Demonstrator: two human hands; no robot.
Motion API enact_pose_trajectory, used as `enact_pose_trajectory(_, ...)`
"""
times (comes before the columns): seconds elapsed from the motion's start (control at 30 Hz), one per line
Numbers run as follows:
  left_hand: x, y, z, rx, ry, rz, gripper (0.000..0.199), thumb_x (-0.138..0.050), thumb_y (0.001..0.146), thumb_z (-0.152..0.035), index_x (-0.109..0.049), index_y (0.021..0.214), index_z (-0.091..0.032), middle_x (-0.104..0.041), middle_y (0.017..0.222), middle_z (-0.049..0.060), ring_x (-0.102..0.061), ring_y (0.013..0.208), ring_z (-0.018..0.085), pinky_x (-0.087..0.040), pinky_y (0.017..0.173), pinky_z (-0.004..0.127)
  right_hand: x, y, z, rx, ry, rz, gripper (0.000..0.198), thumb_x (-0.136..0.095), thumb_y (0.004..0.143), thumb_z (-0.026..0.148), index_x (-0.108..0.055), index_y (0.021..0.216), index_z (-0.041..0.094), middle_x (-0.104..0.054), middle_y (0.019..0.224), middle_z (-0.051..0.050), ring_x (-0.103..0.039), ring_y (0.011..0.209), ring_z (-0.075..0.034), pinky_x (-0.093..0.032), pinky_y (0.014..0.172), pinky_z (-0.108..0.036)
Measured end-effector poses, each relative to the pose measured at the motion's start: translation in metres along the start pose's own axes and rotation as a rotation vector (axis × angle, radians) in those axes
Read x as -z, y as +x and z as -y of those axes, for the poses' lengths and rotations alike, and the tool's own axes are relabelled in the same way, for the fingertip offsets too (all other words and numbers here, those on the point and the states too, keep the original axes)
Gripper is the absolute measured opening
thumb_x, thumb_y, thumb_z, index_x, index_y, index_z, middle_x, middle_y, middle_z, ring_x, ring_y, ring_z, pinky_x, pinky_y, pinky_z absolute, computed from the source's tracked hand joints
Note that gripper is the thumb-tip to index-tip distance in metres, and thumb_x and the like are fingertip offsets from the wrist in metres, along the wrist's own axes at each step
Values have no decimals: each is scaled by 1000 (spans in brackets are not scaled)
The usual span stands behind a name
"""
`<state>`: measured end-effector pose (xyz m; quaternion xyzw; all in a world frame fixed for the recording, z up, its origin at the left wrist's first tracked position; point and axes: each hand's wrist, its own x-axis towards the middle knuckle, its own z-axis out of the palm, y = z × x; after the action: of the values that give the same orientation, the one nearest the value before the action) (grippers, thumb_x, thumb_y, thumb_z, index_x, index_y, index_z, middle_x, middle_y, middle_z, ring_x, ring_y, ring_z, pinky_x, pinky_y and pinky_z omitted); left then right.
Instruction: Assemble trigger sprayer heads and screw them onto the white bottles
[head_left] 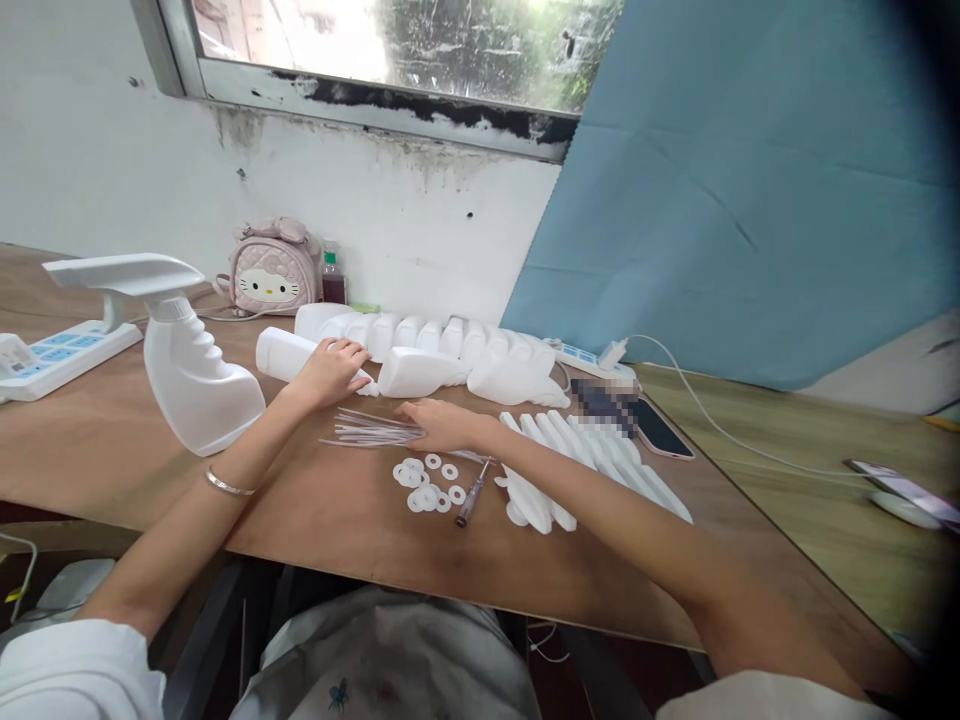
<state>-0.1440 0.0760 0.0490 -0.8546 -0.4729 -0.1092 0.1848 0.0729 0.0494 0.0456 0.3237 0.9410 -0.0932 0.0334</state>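
Note:
My left hand [330, 372] is closed over the narrow end of a white plastic bottle [285, 355] that lies on its side. In front of it, my right hand [442, 425] has its fingers closed on thin white tubes [367, 428] spread in a loose bundle; how many it grips is hidden. Nearer me are several white ring washers [433, 461] and a screwdriver [472, 495] with a clear handle. Under my right forearm lie white spray heads [525, 500] side by side. More white bottles [420, 372] lie in rows behind my hands.
An assembled spray bottle [199, 380] stands at the left beside a power strip [75, 355]. A pink bag [274, 270] and a small dark bottle [334, 280] sit by the wall. Phones [660, 430] and a charging cable [720, 420] are at the right.

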Motion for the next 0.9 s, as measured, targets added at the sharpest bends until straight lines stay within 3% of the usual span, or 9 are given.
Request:
enact_pose_trajectory(0.1,14,-4,-16,-144,-159,-8,35,-43,83,-36,-55,106,-13,-59,105,11,-51,100,23,-38,84,33,8,-13,-12,15,-57,78,53,-61,68,35,-47,114,11,-58,107,-15,-55,98,-26,-43,76,-32)
enact_pose_trajectory(0.27,16,-15,-38,-308,-249,253,44,-50,77,-46,-54,108,-15,-59,104,10,-55,94,23,-41,79,32,12,-31,-26,-82,-176,221,62,-64,62,37,-45,115,9,-55,108,-16,-56,93,-27,-44,72,-33)
enact_pose_trajectory(0.53,-17,-23,-35,-249,-310,363,41,-47,78,-40,-52,111,-16,-55,110,10,-52,100,24,-40,82,32,-3,-28,-24,-93,-288,166,45,-57,66,24,-49,108,12,-57,106,-14,-59,88,-27,-45,65,-32)
enact_pose_trajectory(0.73,-17,-30,-30,-219,-274,377,36,-45,80,-38,-55,106,-15,-56,106,10,-52,97,24,-42,78,32,-6,-20,-20,-83,-289,130,36,-50,71,13,-50,107,14,-58,104,-12,-60,87,-25,-45,66,-30)
enact_pose_trajectory(0.9,-15,-40,-31,-197,-237,335,39,-42,82,-34,-48,116,-15,-54,111,12,-50,102,24,-42,77,31,8,-29,-22,-78,-259,55,45,-53,71,21,-43,115,13,-53,113,-13,-56,98,-24,-45,75,-31)
